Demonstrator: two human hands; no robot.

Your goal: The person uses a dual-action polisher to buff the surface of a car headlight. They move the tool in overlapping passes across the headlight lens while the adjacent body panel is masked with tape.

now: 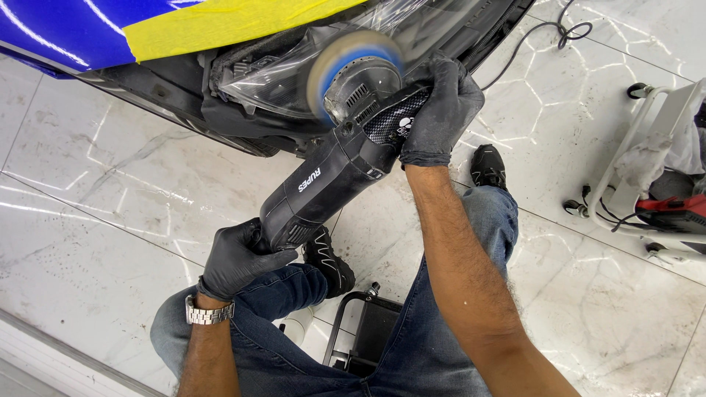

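Gloved hands, left [237, 257] and right [440, 110], each grip clenched on polisher [331, 173] (pad blurred), headlight [283, 70], cart [647, 169] nearby

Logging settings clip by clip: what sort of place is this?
Likely a car detailing bay: a polisher at a taped blue car's headlight, a glossy tiled floor, and a cart nearby.

Bumper [169, 95] blocks above; white cart [647, 147] right; bare floor [95, 213] open left.
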